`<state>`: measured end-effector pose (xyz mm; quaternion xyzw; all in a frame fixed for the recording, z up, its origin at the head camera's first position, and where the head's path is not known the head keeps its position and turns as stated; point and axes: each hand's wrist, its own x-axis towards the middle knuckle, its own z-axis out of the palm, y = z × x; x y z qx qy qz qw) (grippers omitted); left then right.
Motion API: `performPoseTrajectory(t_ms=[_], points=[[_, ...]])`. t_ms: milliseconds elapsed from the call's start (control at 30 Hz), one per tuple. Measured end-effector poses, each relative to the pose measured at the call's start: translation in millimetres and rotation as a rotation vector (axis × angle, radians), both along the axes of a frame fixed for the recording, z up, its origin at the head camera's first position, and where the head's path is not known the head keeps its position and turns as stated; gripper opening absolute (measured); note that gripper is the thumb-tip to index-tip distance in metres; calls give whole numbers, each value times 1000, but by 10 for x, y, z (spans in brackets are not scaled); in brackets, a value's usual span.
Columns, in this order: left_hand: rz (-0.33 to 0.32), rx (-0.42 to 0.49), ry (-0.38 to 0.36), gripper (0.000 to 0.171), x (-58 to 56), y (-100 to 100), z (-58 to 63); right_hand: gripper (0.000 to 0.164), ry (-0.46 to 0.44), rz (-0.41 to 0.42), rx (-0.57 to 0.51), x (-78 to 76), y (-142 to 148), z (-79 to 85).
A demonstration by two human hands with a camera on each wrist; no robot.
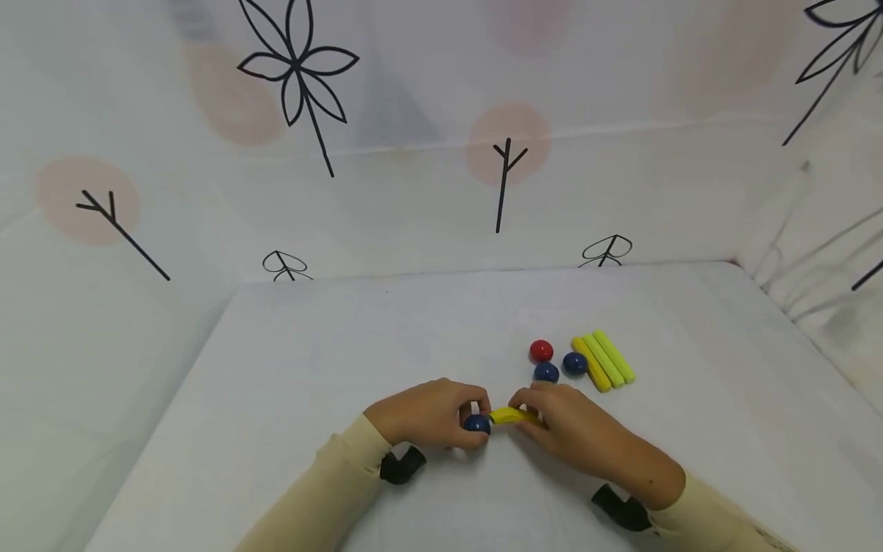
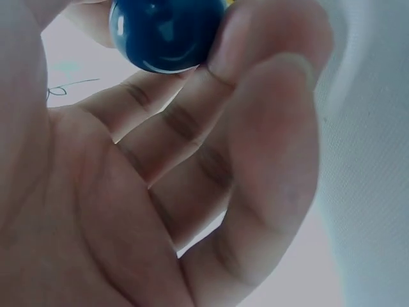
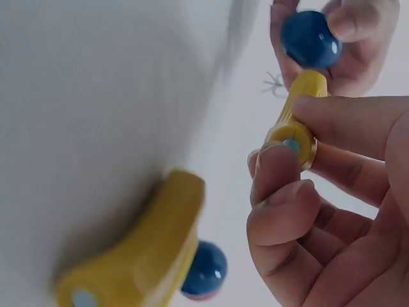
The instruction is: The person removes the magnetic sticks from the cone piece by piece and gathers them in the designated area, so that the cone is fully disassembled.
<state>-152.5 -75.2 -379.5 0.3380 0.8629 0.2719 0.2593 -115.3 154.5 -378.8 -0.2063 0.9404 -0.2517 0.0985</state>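
My left hand (image 1: 434, 415) pinches a glossy blue ball (image 1: 477, 425) between thumb and fingers, low over the white table. Just to its right, my right hand (image 1: 576, 429) holds a short yellow magnetic rod (image 1: 510, 415) by thumb and fingertips. The rod's tip meets or nearly meets the ball. In the right wrist view the yellow rod (image 3: 291, 121) shows a round silvery end facing the camera, with the blue ball (image 3: 311, 39) at its other end. Up close in the left wrist view, the ball (image 2: 167, 32) is partly hidden by fingers.
Beyond my right hand lie a red ball (image 1: 541, 351), two blue balls (image 1: 575, 363), a yellow rod (image 1: 591, 363) and two yellow-green rods (image 1: 613, 357) side by side. A printed white cloth (image 1: 414, 207) hangs behind the table (image 1: 331, 330).
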Motion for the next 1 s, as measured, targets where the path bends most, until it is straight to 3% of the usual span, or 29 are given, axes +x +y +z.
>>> performPoseTrajectory(t_ms=[300, 567, 833, 1000], points=[[73, -1, 4, 18, -25, 8, -15, 23, 33, -122, -25, -61, 244, 200], [133, 12, 24, 25, -47, 35, -40, 22, 72, -122, -54, -132, 485, 294], [180, 45, 88, 30, -59, 69, -62, 22, -68, -135, -27, -179, 658, 213], [187, 40, 87, 31, -73, 77, -75, 21, -123, -137, 6, -201, 729, 95]])
